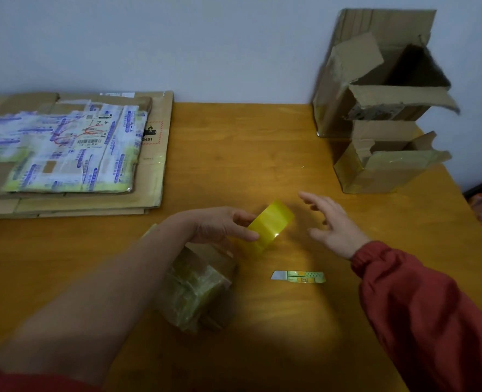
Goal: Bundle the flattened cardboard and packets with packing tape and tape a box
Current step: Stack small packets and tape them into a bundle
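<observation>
My left hand (223,224) grips a yellow roll of packing tape (271,226) just above the middle of the wooden table (234,154). My right hand (336,224) hovers to the right of the roll, fingers spread, holding nothing. Below my left wrist sits a small cardboard box (200,287) wrapped in clear tape. A stack of flattened cardboard (155,171) with printed packets (64,148) on top lies at the table's left.
A small utility knife (299,277) with its blade out lies on the table in front of my right hand. Two torn open cardboard boxes, a tall one (375,77) and a smaller one (386,162), stand at the right rear by the wall.
</observation>
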